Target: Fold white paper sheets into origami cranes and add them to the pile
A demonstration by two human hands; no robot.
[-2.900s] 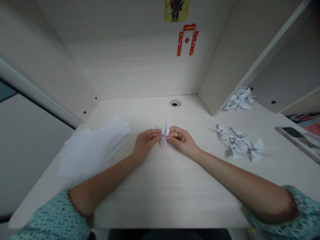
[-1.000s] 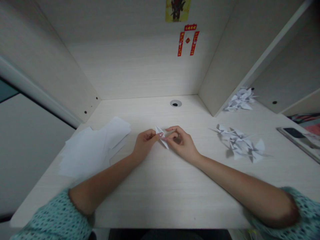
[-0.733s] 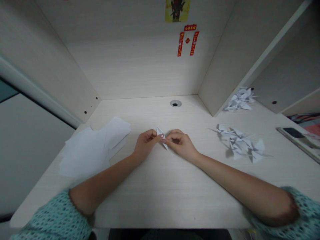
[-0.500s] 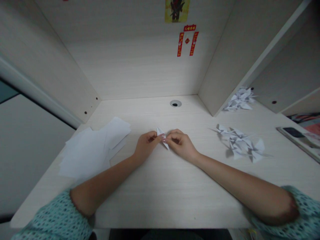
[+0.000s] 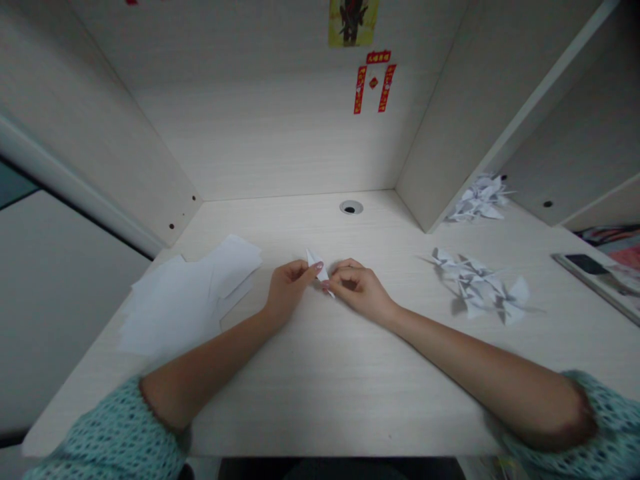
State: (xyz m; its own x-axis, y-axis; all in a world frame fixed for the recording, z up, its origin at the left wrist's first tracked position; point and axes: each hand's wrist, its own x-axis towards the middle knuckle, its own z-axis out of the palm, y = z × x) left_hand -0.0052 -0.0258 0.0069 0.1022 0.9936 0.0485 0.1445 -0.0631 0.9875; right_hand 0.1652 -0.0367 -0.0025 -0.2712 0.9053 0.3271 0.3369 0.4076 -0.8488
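A small folded piece of white paper (image 5: 313, 257), narrow and pointed at both ends, is held over the middle of the desk. My left hand (image 5: 290, 288) pinches its left side between thumb and fingers. The fingertips of my right hand (image 5: 361, 288) are closed on its lower right end. Part of the paper is covered by my fingers. To the right of my right hand lie several folded white paper cranes (image 5: 480, 283). A stack of loose white paper sheets (image 5: 175, 300) lies left of my left hand.
More folded white paper pieces (image 5: 483, 198) are heaped behind the upright panel (image 5: 430, 167). At the far right lies a flat pale object (image 5: 605, 280) with a dark rectangle on it. A round cable hole (image 5: 351, 207) is set near the back of the desk (image 5: 350, 393).
My left hand has shifted slightly left, and its thumb has come away from my right fingertips. The folded paper has moved a little left and shows more between the hands.
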